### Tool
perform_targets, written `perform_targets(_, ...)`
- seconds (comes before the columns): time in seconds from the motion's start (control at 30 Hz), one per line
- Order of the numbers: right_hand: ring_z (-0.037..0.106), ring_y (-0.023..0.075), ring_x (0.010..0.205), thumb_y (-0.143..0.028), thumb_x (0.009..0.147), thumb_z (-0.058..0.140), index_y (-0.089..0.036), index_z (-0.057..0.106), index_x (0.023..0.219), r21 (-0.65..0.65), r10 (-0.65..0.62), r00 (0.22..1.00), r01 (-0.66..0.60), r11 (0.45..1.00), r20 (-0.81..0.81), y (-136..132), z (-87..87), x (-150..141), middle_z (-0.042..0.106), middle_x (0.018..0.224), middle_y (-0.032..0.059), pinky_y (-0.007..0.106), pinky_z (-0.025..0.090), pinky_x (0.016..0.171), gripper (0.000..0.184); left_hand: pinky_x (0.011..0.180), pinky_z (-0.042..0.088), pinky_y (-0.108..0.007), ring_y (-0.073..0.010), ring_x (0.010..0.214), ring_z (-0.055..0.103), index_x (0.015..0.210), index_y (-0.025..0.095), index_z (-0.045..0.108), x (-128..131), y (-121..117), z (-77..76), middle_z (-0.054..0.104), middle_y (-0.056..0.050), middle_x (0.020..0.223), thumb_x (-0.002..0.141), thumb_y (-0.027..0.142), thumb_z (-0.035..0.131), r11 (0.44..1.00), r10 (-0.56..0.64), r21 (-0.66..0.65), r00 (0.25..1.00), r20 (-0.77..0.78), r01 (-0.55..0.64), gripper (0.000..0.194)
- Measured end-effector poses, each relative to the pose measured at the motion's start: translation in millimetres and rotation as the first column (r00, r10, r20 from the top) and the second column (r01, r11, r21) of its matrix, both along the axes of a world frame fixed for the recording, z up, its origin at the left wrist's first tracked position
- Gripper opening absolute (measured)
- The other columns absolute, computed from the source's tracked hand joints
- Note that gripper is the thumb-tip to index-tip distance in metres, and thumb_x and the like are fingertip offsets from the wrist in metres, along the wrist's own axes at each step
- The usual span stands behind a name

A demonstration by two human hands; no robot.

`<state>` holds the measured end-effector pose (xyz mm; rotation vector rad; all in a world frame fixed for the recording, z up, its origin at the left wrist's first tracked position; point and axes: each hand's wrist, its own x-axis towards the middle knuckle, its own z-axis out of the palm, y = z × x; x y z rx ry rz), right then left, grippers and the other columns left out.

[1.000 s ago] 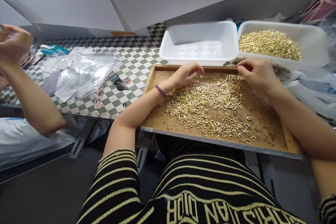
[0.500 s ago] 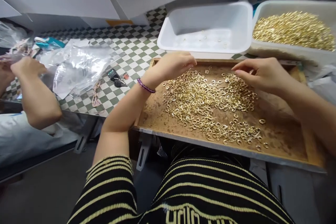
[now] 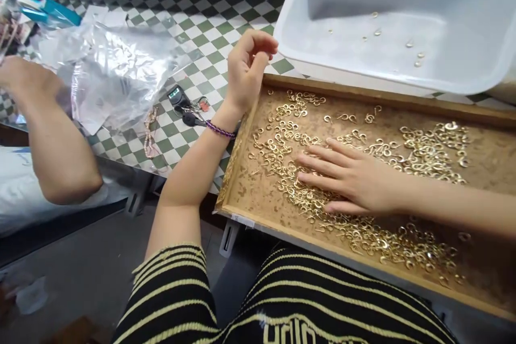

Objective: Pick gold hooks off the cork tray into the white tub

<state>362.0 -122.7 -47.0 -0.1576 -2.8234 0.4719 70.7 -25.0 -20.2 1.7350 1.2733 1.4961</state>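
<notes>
Right hand (image 3: 360,185): you had it palm down in the wooden tray (image 3: 252,193), its fingers spread flat and touching the gold hooks (image 3: 427,153); the forearm crossed the tray from the right
Left hand (image 3: 245,72): you held it by the tray's far left corner, near the white tub (image 3: 407,72); its fingers were curled in towards the thumb; whether they pinched anything, you could not tell from this view
Gold hooks: they lay loose inside the wooden tray; many were beneath and around your right hand, a band ran along the near side, a clump sat beyond your forearm, and a few were scattered near the far wall
White tub: it stood just behind the tray, with a few small gold pieces (image 3: 378,33) on its floor
Desk (image 3: 209,67): its checked top carried clear plastic bags (image 3: 121,62), a black key fob (image 3: 178,97) and a beaded strand (image 3: 149,137), all left of the tray
Bracelet (image 3: 220,129): you wore it, purple, on your left wrist
Co-worker: a bent arm (image 3: 60,134) reached over the desk's left end; the hand was blurred
</notes>
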Motion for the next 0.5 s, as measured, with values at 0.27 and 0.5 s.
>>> perform_targets(0.27,0.036,0.0405,0.152,-0.067,0.099,0.036,-0.045,0.008,0.169,0.052,-0.424,0.876,0.424,0.904,0.229,-37,17.6,105,0.026,0.169,-0.0010,0.070,0.034,0.124,0.078,0.065,0.041,-0.017,-0.0033,0.073,0.056,0.098,0.016,0.055,2,-2,3.9,0.061,0.000,0.094,0.091,0.002,0.040,0.927,0.149,-0.374,0.935,0.322,-0.019,0.022)
perform_targets(0.5,0.062,0.0308,0.128,-0.042,0.105,0.050,-0.037,0.046,0.158,0.018,-0.592,0.799,0.593,0.805,0.104,-26,46.6,85,0.060,0.144,0.0028,0.049,0.050,0.112,0.053,0.061,0.040,-0.014,-0.0022,0.062,0.058,0.089,0.011,0.061,1,1,-2.2,0.063,0.004,0.074,0.092,-0.003,0.041,0.932,0.084,-0.351,0.889,0.450,0.090,0.025)
